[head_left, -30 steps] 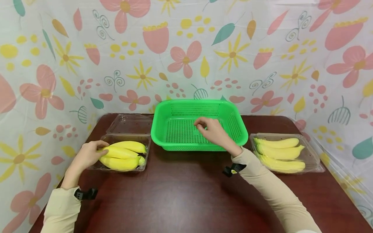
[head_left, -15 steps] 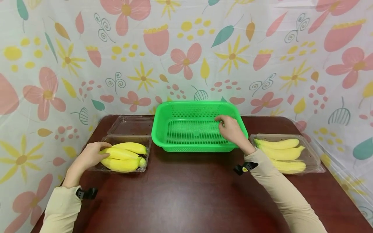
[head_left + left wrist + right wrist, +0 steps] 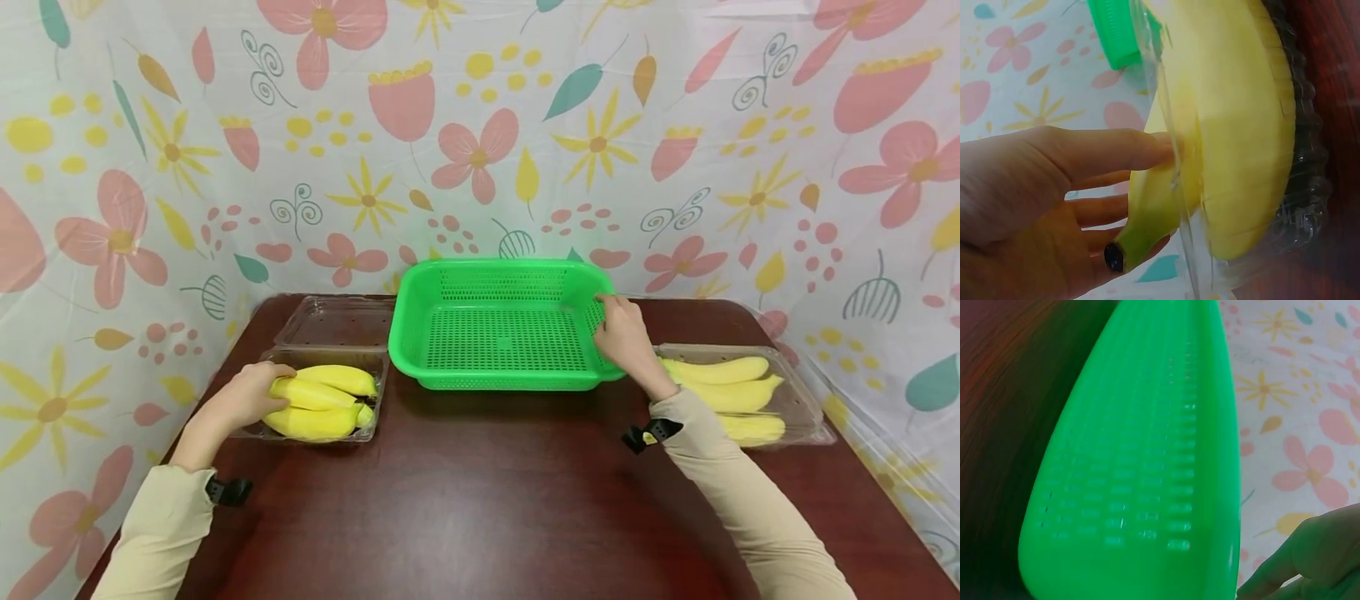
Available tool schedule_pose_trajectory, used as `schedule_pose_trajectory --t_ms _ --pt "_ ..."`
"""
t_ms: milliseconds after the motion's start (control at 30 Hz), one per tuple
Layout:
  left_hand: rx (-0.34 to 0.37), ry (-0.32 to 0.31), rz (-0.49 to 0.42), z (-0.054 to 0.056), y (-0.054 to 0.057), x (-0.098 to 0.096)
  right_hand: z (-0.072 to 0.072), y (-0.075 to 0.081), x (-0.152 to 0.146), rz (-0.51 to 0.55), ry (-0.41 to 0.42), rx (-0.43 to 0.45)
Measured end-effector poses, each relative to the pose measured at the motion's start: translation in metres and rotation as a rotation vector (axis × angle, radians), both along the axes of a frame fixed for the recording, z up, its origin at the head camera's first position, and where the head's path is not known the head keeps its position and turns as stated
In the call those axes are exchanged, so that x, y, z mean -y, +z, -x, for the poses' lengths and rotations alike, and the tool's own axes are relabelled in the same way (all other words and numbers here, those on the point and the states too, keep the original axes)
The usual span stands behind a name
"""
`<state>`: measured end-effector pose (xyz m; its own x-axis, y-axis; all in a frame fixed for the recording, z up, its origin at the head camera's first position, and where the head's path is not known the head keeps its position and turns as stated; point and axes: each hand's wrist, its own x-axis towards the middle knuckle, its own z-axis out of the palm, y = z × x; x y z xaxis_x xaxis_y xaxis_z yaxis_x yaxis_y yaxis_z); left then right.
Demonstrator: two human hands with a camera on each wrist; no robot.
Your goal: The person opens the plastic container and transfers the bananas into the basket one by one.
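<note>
The middle banana (image 3: 1157,194) of three in an open clear container (image 3: 302,359) at the left of the table (image 3: 465,492) is grasped near its left end by the left hand (image 3: 247,396), the thumb laid on one side and the fingers set behind. Its long axis is laid mainly left to right, its right end angled slightly toward the person; in the left wrist view a green, dark-tipped end is seen pointed back toward the palm. It is flanked by a rear banana (image 3: 341,378) and a front banana (image 3: 315,423), which are aligned roughly the same way. By the right hand (image 3: 626,337) nothing is held; its fingers are loosely bent above the right end of a green basket (image 3: 487,337), and whether the rim is touched cannot be told. The basket is set with its longer sides running left to right, near a floral sheet (image 3: 480,100). To its right, more bananas (image 3: 731,369) are seen in another clear container (image 3: 802,408), stretched left to right, their greenish ends turned toward the basket.
</note>
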<state>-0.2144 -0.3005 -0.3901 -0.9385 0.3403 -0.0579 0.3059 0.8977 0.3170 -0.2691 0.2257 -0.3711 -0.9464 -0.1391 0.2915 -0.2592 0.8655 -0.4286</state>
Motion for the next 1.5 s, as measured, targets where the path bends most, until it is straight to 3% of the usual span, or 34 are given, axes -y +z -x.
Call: schedule_pose_trajectory --t_ms 200,533,933,1133,1367,1500 --pt "0.016 -0.065 0.083 0.007 -0.001 -0.007 0.002 0.0 -0.011 -0.047 -0.047 0.089" --pt "0.051 -0.1 0.162 0.009 0.003 -0.016 0.011 -0.001 -0.025 -0.09 -0.079 0.192" --pt "0.043 -0.149 0.241 0.014 0.006 -0.022 0.015 -0.002 -0.03 -0.086 -0.115 0.167" --pt "0.041 -0.101 0.286 0.011 0.011 -0.022 0.015 -0.001 -0.031 -0.076 -0.111 0.206" --pt "-0.045 -0.075 0.304 0.008 0.019 -0.017 0.015 0.001 -0.032 -0.07 -0.115 0.203" --pt "-0.055 -0.052 0.277 0.006 0.022 -0.013 0.015 0.0 -0.032 -0.074 -0.113 0.2"
